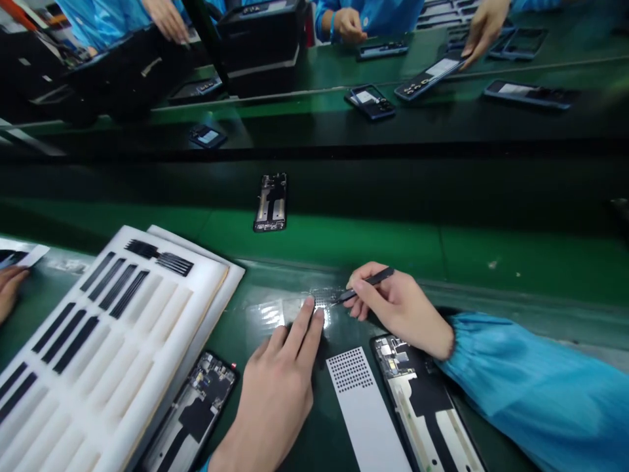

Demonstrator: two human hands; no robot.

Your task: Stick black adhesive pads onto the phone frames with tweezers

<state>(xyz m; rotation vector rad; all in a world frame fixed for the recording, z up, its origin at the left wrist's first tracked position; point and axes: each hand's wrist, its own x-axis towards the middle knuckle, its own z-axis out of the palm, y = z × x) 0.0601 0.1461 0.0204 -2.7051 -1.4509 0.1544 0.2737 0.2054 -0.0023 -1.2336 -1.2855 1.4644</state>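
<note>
My right hand (pixel 388 305) grips a pair of dark tweezers (pixel 366 284), their tips pointing left at a clear sheet (pixel 265 314) with small dots on the green bench. My left hand (pixel 282 380) rests with fingers stretched out, two fingertips pressing on that sheet just beside the tweezer tips. Below my right hand lies an opened phone body (pixel 427 406), its board and frame showing. Next to it is a white strip (pixel 366 419) with rows of black dots at its upper end. Another opened phone body (pixel 191 413) lies left of my left hand.
A white foam tray (pixel 162 328) with slots and black strips fills the left side, stacked on another. A phone body (pixel 271 202) lies farther up on the green belt. Beyond a ledge, co-workers' hands (pixel 486 29) handle phones; another person's hand (pixel 10 292) is at far left.
</note>
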